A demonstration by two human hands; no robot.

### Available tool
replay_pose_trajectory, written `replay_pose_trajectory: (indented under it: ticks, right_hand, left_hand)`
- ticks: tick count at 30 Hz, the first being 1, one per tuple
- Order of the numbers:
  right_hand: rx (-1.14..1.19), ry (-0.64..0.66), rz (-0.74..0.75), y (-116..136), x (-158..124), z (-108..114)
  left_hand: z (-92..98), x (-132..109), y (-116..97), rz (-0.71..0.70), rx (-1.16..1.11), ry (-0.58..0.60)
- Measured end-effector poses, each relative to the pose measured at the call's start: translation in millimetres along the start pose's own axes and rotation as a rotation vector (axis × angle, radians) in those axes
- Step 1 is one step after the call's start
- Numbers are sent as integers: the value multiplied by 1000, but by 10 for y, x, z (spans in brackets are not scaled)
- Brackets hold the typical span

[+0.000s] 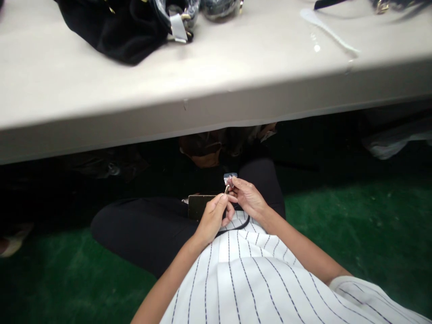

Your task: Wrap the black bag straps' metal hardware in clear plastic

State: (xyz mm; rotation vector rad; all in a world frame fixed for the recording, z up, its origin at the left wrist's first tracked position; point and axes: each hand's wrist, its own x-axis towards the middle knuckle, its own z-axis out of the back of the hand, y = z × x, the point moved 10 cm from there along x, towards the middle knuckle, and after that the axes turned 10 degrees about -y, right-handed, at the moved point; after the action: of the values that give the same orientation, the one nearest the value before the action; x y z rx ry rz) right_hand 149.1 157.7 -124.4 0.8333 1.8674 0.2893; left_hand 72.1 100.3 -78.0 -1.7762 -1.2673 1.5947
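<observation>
Both my hands meet over my lap, below the table edge. My left hand (213,219) is closed in a pinch on a small gold-coloured metal fitting (227,189). My right hand (245,196) is closed too, its fingertips holding a small clear plastic wrap (229,178) at the same fitting. A thin black strap (236,226) runs from under my hands across my striped shirt. A dark flat rectangular piece (199,204) lies on my thigh, touching my left hand.
A long white table (202,103) spans the view above my lap. On it lie a black bag (118,27), wrapped hardware (219,8) and a clear plastic strip (327,31). Brown items (205,150) sit under the table. The floor (354,234) is green.
</observation>
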Motion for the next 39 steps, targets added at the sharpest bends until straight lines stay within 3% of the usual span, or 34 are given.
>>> replay_pose_trajectory:
  ticks: [9, 14, 19, 26, 29, 34, 39]
  right_hand:
    - [-140, 9, 82, 37, -36, -71]
    - [-243, -16, 202, 105, -68, -112]
    - [-274, 1, 156, -33, -71, -171]
    - [-128, 23, -35, -247, 75, -103]
    - [-88, -4, -84, -262, 53, -76]
    - [-56, -46, -49, -183, 91, 5]
    - [-43, -1, 15, -69, -23, -41]
  left_hand:
    - [53, 36, -60, -46, 102, -40]
    - [154, 53, -110, -137, 254, -125]
    - [276, 47, -118, -140, 466, -182]
    - [215, 88, -44, -28, 542, -41]
    - [190, 71, -24, 5, 559, -35]
    - [176, 94, -29, -12, 531, -39]
    - [288, 51, -42, -54, 444, -157]
